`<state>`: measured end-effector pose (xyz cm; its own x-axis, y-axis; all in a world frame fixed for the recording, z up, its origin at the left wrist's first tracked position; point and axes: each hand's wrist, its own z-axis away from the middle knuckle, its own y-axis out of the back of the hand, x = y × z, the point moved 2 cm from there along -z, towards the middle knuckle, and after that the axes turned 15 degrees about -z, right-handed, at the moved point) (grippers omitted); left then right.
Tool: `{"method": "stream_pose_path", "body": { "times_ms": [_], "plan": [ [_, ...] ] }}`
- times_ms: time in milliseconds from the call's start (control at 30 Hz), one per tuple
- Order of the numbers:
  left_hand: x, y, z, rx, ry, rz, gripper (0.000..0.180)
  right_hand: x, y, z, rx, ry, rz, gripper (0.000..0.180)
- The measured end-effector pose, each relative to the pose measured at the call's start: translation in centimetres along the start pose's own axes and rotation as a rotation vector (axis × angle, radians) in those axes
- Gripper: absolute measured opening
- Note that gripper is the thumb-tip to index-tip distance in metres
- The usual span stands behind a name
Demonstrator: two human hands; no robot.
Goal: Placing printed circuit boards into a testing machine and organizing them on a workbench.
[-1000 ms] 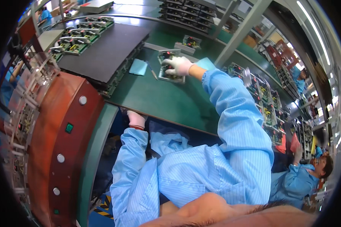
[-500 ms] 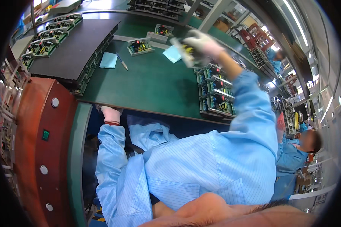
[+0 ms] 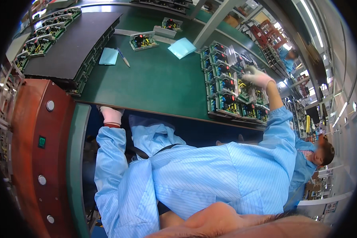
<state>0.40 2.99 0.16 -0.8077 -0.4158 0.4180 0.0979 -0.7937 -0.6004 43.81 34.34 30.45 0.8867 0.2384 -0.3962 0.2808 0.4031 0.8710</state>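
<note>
The right grip [image 3: 257,77], gloved in white, is held over rows of circuit boards [image 3: 227,84] at the right of the green table [image 3: 166,89]; its fingers are loosely curled, but whether a board edge is pinched cannot be told; the closest board [image 3: 244,91] is placed just bodyward of those fingertips, its long axis apparently pointed toward the body; it is reached far more nearly by this grip than by the left grip [image 3: 111,116], which is seen well leftward at the table's near edge, its fingers hidden and its closure untold.
</note>
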Motion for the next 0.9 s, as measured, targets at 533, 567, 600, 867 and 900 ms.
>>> {"method": "stream_pose_path", "body": {
  "times_ms": [533,567,600,867,900],
  "plan": [
    [-1.8,3.0,-1.7,-0.086,-0.188,-0.198,0.037,-31.4,-16.7,-16.8,-0.134,0.665,0.335,0.051],
    [-2.5,4.1,-2.8,-0.120,-0.339,-0.406,0.037,-32.3,-18.3,-17.8,-0.070,0.696,0.333,0.050],
    [-4.2,7.4,-6.4,-0.061,-0.484,-0.565,0.036,-33.7,-20.3,-18.1,-0.031,0.759,0.309,0.051],
    [-2.4,6.1,-2.2,-0.102,-0.561,-0.789,0.038,-32.8,-23.7,-20.2,-0.041,0.760,0.354,0.052],
    [-2.4,6.0,-2.3,-0.117,-0.528,-0.720,0.040,-31.7,-23.0,-19.3,-0.113,0.720,0.355,0.050]
  ]
}}
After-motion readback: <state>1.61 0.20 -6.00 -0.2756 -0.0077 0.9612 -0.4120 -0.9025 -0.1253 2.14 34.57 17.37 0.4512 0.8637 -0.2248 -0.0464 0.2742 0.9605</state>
